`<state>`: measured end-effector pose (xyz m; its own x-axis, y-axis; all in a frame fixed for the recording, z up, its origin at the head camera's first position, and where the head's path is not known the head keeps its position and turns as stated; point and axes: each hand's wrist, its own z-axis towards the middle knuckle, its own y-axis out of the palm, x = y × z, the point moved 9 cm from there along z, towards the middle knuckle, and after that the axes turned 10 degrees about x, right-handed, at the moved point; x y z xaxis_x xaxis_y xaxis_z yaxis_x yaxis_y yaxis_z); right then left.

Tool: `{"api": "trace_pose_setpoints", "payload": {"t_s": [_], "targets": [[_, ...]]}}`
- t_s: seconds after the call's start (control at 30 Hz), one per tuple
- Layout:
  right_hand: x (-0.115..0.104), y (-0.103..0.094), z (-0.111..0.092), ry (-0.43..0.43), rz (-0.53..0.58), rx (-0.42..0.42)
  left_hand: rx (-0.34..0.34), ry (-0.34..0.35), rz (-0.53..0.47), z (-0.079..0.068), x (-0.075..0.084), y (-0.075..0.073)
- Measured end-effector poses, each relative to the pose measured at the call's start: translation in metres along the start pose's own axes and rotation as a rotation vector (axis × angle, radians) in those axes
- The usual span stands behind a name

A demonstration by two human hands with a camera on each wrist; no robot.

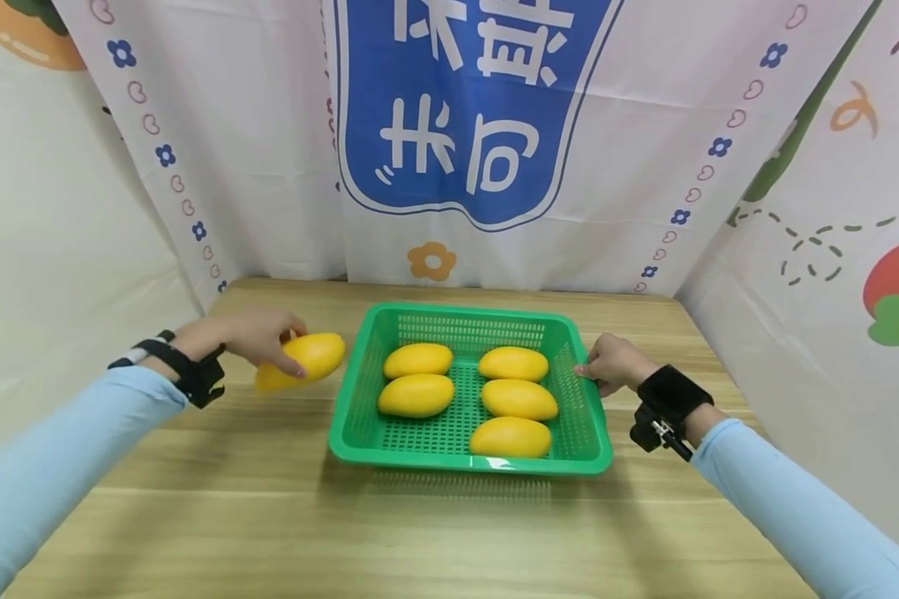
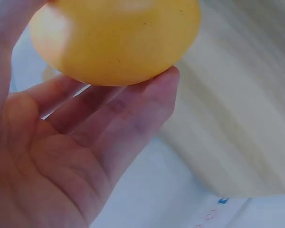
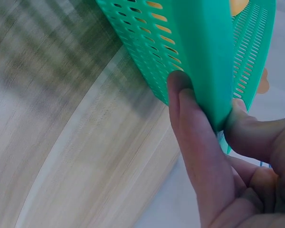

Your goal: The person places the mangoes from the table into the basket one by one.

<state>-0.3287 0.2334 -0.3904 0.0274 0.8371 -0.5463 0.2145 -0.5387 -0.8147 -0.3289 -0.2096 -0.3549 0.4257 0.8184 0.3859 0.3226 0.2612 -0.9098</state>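
Note:
My left hand holds a yellow mango above the table, to the left of a green plastic basket. In the left wrist view the thumb and fingers lie against the underside of the mango. With thumb and fingers, my right hand pinches the basket's right rim; the right wrist view shows the thumb inside the rim and a finger outside. Several mangoes lie in the basket, two on the left such as one mango, and three on the right such as another mango.
The basket stands on a wooden table. Behind it hangs a white cloth with a blue printed sign. White printed cloth also covers the left side and right side.

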Motion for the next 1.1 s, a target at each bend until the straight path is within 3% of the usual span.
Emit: {"api": "trace_pose_setpoints", "payload": {"t_s": [0.13,0.33,0.5,0.7,0.9,1.1], "targets": [[0.001,-0.001,-0.001,0.000,0.001,0.000,0.041,0.022,0.008,0.005,0.019,-0.017],[0.001,0.000,0.000,-0.007,-0.005,0.002,0.083,0.125,0.016,0.016,0.056,-0.020],[0.003,0.001,0.001,0.002,-0.016,-0.001,0.065,0.214,0.030,0.029,0.093,-0.014],[0.004,0.000,0.001,0.005,-0.015,-0.003,0.010,0.288,0.098,0.047,0.124,-0.002],[0.001,0.000,0.000,-0.008,-0.011,-0.004,-0.054,0.333,0.134,0.057,0.146,0.014],[0.001,0.000,0.000,-0.004,-0.016,-0.003,-0.102,0.348,0.189,0.062,0.158,0.033]]}}
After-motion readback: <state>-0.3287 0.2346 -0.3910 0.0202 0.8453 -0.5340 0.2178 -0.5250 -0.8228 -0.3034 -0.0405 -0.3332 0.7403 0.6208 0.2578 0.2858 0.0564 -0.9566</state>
